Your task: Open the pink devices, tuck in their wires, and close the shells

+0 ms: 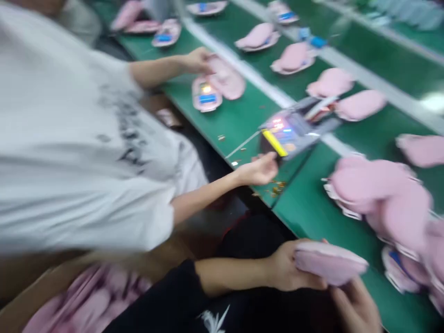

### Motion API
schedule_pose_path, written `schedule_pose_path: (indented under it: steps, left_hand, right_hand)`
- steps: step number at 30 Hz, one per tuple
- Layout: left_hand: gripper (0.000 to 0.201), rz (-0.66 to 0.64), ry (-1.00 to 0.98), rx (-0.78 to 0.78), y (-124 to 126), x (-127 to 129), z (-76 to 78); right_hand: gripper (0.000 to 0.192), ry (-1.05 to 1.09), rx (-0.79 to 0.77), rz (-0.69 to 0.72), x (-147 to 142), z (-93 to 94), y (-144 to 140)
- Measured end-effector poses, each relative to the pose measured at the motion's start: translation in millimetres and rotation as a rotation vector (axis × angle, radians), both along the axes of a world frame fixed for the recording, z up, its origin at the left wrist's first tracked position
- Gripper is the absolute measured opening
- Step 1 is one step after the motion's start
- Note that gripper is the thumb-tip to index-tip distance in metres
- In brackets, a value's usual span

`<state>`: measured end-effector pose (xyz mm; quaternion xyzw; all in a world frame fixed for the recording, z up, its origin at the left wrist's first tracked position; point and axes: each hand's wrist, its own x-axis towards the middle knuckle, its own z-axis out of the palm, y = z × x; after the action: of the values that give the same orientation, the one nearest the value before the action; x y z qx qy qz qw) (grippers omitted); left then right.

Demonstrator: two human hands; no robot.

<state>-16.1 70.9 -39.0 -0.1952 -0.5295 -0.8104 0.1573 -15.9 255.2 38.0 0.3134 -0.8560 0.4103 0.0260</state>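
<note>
right hand [357,307] below pink pad [329,263]; left hand [291,268] holds it.

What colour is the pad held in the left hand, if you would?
Pink; the pad shows best in the head view.

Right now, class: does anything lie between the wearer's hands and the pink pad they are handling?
Nothing visible does. The left hand already grips the pink pad at its near end, with the right hand just below it. The pile of pink pads sits apart, farther along the green table.
</note>
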Motion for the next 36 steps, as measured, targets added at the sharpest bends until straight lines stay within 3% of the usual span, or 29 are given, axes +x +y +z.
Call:
schedule_pose_path:
  steps: [2, 3, 6, 7, 9, 11, 13, 15, 19, 24, 26, 28, 30, 32, 33, 34, 36]
  left_hand:
    - [0.093, -0.004, 0.107, -0.026, -12.6, -6.3, 7.8]
    - [0.094, 0.055, 0.174, -0.073, -20.6, -11.3, 15.0]
    - [0.111, 0.417, 0.442, -0.263, -45.5, -24.3, 50.8]
    - [0.108, 0.514, 0.547, -0.407, -52.5, -27.1, 65.3]
    - [0.052, 0.536, 0.764, -0.839, -61.9, -33.6, 91.7]
    - [0.023, 0.416, 0.846, -0.982, -64.1, -44.3, 108.4]
    - [0.024, 0.424, 0.887, -0.985, -58.9, -56.2, 113.3]
    - [0.029, 0.428, 0.882, -1.037, -48.9, -62.7, 110.9]
    - [0.029, 0.487, 0.893, -1.05, -28.9, -53.5, 102.5]
    - [0.033, 0.544, 0.915, -0.975, -24.6, -47.1, 96.7]
    - [0.022, 0.523, 0.824, -1.04, -31.2, -59.0, 102.5]
    - [0.019, 0.379, 0.554, -1.09, -39.5, -76.8, 115.3]
    - [0.048, 0.067, 0.213, -1.095, -46.0, -92.6, 131.8]
    - [0.073, -0.2, 0.062, -1.108, -48.6, -98.5, 144.5]
    - [0.079, -0.223, 0.113, -1.143, -48.3, -96.7, 146.9]
    - [0.081, -0.155, 0.254, -1.186, -47.3, -92.0, 146.1]
    - [0.077, 0.075, 0.658, -1.253, -44.5, -76.6, 136.2]
  right_hand:
    - [0.057, 0.145, -0.109, -0.043, 5.6, 1.2, -2.9]
    - [0.055, 0.239, -0.115, -0.046, 5.3, 6.0, -1.8]
    - [0.06, 0.559, 0.077, -0.128, 3.1, 29.7, 10.2]
    - [0.065, 0.651, 0.149, -0.165, 2.9, 37.0, 14.9]
    - [0.072, 0.764, 0.214, -0.192, 1.7, 45.2, 21.3]
    - [0.065, 0.782, 0.174, -0.216, -2.8, 42.6, 23.4]
    - [0.045, 0.698, -0.005, -0.27, -9.5, 31.5, 23.6]
    - [0.033, 0.659, -0.082, -0.33, -15.0, 17.4, 22.4]
    - [0.027, 0.651, -0.216, -0.39, -19.6, -2.5, 12.2]
    - [0.019, 0.615, -0.442, -0.316, -28.5, -8.3, 7.4]
    - [0.035, 0.626, -0.364, -0.276, -29.6, -6.1, 14.0]
    - [0.056, 0.731, -0.14, -0.266, -24.2, -1.5, 22.3]
    - [0.054, 0.899, 0.091, -0.323, -13.8, 2.6, 29.1]
    - [0.033, 1.033, 0.156, -0.403, -5.0, 3.0, 33.5]
    - [0.028, 1.067, 0.134, -0.42, -2.9, 2.0, 35.2]
    - [0.026, 1.067, 0.109, -0.448, -2.3, 0.6, 37.0]
    - [0.033, 0.975, 0.055, -0.492, -3.4, -1.0, 40.2]
